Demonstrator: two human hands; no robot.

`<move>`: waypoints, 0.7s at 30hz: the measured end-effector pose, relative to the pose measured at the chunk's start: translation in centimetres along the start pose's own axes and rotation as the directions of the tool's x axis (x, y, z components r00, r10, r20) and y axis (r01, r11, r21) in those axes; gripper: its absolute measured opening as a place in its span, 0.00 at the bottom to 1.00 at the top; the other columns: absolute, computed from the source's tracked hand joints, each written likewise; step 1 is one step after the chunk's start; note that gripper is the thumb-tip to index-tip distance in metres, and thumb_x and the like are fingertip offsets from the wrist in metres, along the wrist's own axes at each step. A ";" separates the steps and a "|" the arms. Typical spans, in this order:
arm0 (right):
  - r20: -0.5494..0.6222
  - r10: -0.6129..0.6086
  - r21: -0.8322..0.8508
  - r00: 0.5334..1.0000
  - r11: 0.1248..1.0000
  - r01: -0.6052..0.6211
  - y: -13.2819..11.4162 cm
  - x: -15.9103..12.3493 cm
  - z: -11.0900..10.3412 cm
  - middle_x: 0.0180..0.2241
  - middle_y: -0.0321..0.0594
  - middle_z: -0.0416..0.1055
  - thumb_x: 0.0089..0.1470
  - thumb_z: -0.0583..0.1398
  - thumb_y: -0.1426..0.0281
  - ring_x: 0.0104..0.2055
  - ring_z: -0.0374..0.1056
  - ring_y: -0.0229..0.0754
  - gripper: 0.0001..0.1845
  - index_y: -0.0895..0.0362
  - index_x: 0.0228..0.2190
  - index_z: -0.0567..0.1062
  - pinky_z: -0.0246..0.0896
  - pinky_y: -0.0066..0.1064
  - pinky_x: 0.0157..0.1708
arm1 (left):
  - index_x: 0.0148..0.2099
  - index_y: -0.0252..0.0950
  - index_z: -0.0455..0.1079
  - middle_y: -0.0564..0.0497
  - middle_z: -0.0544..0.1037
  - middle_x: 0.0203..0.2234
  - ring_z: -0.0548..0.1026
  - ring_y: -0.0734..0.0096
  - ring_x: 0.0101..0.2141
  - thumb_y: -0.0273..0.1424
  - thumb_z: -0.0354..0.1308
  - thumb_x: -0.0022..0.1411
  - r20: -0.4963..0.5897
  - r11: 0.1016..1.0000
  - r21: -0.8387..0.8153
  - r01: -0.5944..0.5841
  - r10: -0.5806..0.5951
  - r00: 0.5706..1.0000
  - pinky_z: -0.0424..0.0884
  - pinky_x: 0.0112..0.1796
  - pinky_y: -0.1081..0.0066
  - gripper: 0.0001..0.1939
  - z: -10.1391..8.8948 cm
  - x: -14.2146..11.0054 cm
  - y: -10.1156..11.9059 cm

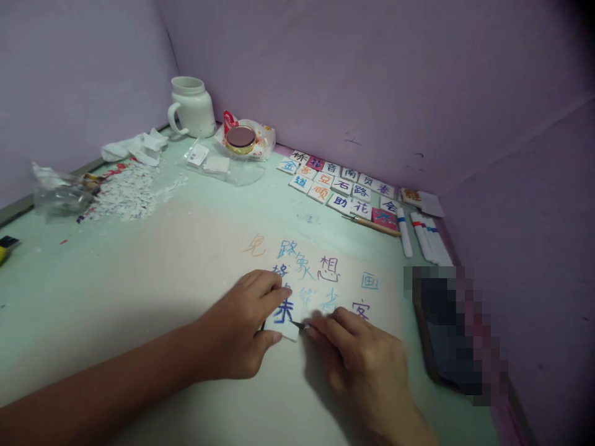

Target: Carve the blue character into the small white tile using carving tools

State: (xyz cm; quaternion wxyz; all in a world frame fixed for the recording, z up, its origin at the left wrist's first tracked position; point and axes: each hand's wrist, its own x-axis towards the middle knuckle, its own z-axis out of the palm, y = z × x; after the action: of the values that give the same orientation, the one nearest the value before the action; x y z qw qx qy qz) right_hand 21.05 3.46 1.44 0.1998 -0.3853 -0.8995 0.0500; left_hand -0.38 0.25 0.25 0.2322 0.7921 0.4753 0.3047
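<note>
My left hand [242,328] holds a small white tile [283,317] with a blue character on it, thumb under its near edge and fingers over its top. My right hand [357,359] is closed in a pinch on a thin dark-tipped tool [300,324] whose tip touches the tile's right edge. Both hands rest on the pale green table [116,291], over hand-drawn characters [320,272] in blue, purple and orange.
Rows of lettered tiles [337,183] lie at the back right, with a brush [372,224] and white markers [423,238] beside them. A white mug [190,106], a gold-rimmed jar [240,139], paper shreds [127,192] and plastic wrap [60,192] sit at the back left. A blurred dark object [446,328] lies right.
</note>
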 end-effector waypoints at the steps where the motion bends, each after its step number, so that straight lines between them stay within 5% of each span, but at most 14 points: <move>1: 0.016 0.006 0.020 1.000 1.000 -0.006 0.0 0.1 -0.1 0.22 0.32 0.70 0.61 0.52 0.68 0.23 0.65 0.36 0.14 0.51 0.31 0.78 0.45 0.30 0.22 | 0.55 0.26 0.62 0.37 0.65 0.46 0.65 0.54 0.47 0.22 0.55 0.55 -0.001 1.000 -0.001 -0.002 0.002 1.000 0.68 0.48 0.53 0.24 0.0 0.0 0.0; 10: 0.155 0.033 0.084 0.987 0.995 -0.046 0.3 0.7 -0.8 0.22 0.33 0.69 0.57 0.54 0.70 0.21 0.63 0.36 0.12 0.52 0.26 0.75 0.42 0.30 0.21 | 0.56 0.33 0.61 0.39 0.66 0.46 0.66 0.54 0.47 0.23 0.54 0.55 -0.021 1.000 -0.027 -0.004 0.004 1.000 0.68 0.47 0.52 0.24 0.2 -0.1 -0.2; 15: 0.250 0.032 0.317 0.968 0.942 -0.113 0.9 0.4 -1.2 0.21 0.32 0.67 0.57 0.55 0.70 0.21 0.62 0.34 0.12 0.53 0.25 0.75 0.47 0.27 0.22 | 0.56 0.32 0.61 0.39 0.66 0.47 0.66 0.54 0.47 0.23 0.55 0.56 -0.007 1.000 -0.022 -0.007 0.006 1.000 0.68 0.48 0.53 0.24 0.2 -0.2 -0.3; 21: 0.043 0.094 0.328 0.995 0.939 -0.103 0.8 -0.1 -0.4 0.27 0.36 0.70 0.56 0.57 0.72 0.26 0.66 0.35 0.09 0.52 0.32 0.79 0.55 0.25 0.25 | 0.57 0.32 0.61 0.40 0.66 0.47 0.65 0.54 0.48 0.23 0.55 0.56 -0.013 1.000 -0.012 -0.004 0.004 1.000 0.67 0.49 0.53 0.25 0.3 -0.3 -0.4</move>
State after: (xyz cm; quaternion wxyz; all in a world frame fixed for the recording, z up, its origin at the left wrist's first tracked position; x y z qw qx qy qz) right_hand 21.78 3.91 1.59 0.2466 -0.3903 -0.8606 0.2149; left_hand -0.51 0.16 -0.31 0.2332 0.7896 0.4735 0.3129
